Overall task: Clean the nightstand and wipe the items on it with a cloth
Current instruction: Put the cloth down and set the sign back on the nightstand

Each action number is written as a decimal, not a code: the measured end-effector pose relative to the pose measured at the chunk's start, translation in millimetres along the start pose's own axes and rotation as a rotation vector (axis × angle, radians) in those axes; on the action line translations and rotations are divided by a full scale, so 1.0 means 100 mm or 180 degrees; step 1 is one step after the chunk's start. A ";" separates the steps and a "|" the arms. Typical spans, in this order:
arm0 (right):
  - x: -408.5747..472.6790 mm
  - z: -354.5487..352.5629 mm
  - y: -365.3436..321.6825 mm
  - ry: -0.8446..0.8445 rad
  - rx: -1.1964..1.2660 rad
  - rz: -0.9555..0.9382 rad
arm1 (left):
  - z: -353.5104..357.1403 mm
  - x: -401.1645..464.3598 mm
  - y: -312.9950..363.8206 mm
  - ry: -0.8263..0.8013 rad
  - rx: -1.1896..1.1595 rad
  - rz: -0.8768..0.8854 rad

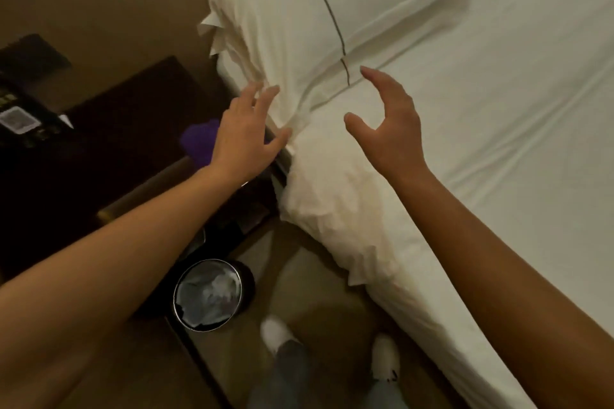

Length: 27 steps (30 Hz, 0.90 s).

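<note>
Both hands empty, fingers spread: left hand (pixel 244 139) over the dark wooden nightstand (pixel 133 129), right hand (pixel 387 124) above the white bed (pixel 498 109). Crumpled purple cloth (pixel 199 139) lies on the nightstand's bedside edge.

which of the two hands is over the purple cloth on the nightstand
The left hand. It hangs open above the purple cloth at the nightstand edge, while the right hand is open over the white bed.
</note>
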State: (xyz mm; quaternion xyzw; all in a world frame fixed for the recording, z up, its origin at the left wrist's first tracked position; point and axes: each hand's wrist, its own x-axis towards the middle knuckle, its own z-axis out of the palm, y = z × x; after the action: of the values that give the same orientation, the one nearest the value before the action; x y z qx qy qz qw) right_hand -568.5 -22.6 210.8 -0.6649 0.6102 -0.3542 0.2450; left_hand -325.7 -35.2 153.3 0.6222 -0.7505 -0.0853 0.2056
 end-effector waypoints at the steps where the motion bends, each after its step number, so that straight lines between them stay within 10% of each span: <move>1: -0.09 -0.18 0.15 0.0081 -0.0011 0.0052 | 0.13 0.02 0.22 -0.0069 -0.0040 0.0057; 27: -3.46 -3.71 3.86 0.1390 -0.0372 0.2382 | 3.08 -1.23 5.22 -0.2041 0.0304 0.2495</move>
State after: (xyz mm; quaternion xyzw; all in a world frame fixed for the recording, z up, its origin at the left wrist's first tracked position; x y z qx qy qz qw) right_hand -1102.3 305.3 91.7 -0.3203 0.8656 -0.3383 0.1836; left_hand -905.3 155.2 50.8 0.2450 -0.9560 -0.1540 -0.0473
